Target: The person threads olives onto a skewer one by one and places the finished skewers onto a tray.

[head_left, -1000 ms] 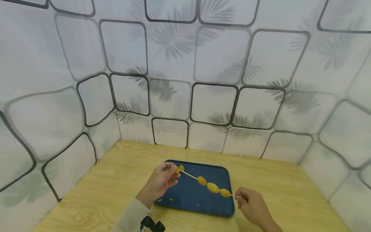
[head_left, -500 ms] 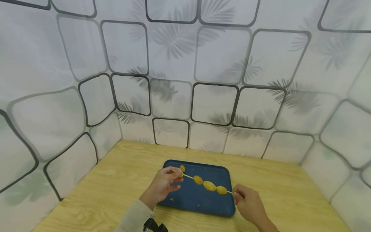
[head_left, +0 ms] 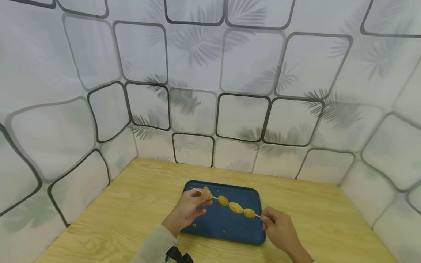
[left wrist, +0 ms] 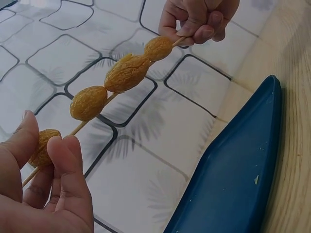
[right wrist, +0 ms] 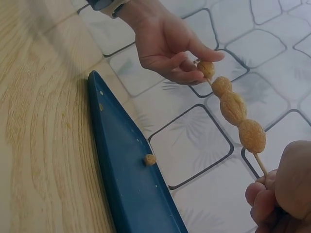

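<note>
A thin wooden skewer (right wrist: 261,163) slants between my two hands above the tray. Three wrinkled golden-brown oval balls sit on it in a row, the middle ball (head_left: 235,207) the longest. My left hand (head_left: 185,210) pinches a fourth golden-brown ball (left wrist: 44,147) between thumb and fingers, near the skewer's far end. The skewer passes through this ball, and its tip pokes out past the left hand. A short bare stretch separates it from the other three. At the other end, my right hand (head_left: 279,228) grips the skewer just below the last ball (right wrist: 252,136).
Under the hands lies a blue tray (head_left: 223,228) on a pale wooden table (head_left: 108,223). One loose golden-brown ball (right wrist: 150,159) and several small crumbs lie on it. A patterned curtain (head_left: 197,73) surrounds the table at the back and sides.
My left hand has slid its ball along the skewer toward the other three, narrowing the gap, and the skewer's tip now shows beyond it. My right hand has shifted slightly left.
</note>
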Demonstrator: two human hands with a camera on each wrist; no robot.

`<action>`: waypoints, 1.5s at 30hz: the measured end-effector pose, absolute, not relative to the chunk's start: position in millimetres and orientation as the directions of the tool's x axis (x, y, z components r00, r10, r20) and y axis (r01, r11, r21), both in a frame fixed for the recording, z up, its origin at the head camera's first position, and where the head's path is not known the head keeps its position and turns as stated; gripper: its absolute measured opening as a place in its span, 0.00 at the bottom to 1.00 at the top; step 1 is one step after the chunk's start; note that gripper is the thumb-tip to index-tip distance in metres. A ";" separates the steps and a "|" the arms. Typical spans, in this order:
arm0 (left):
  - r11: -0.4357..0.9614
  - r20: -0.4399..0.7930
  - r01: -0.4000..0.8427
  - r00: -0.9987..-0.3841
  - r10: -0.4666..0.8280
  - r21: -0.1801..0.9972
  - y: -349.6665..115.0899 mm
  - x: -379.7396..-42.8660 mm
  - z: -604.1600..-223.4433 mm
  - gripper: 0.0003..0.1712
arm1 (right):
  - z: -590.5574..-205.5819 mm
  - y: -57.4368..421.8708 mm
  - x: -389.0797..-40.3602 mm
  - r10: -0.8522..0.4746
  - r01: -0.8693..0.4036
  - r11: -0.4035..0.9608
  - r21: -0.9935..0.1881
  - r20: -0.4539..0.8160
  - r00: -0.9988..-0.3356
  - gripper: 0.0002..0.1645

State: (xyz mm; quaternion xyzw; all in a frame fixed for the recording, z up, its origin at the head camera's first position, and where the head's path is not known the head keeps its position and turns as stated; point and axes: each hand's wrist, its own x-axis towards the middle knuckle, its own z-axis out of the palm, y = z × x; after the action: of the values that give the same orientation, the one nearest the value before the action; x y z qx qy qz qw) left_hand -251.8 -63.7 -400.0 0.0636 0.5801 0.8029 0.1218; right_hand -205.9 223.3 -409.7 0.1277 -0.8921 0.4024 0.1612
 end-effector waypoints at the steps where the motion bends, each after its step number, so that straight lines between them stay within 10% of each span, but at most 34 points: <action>1: -0.298 -0.043 -0.125 -0.962 0.268 0.946 -63.2 -252.0 -400.0 0.06 | -409.3 222.7 -205.9 -0.102 -0.362 0.644 -0.674 0.393 -0.914 0.20; 30: -0.164 -0.077 -0.120 -0.965 0.249 0.979 -60.2 -277.7 -409.8 0.30 | -399.7 224.2 -213.7 0.040 -0.145 0.630 -0.763 0.219 -0.975 0.11; 45: 0.332 -0.077 -0.071 -0.997 0.004 0.941 -52.1 -331.3 -426.9 0.24 | -410.2 232.1 -218.3 0.059 -0.116 0.598 -0.793 0.188 -0.980 0.11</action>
State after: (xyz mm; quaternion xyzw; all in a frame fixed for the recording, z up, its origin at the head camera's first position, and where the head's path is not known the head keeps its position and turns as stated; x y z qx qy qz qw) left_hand -331.3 -52.1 -426.9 -0.0205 0.8155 0.5775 0.0327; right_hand -218.3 232.1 -410.2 0.0159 -0.8885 0.4481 0.0977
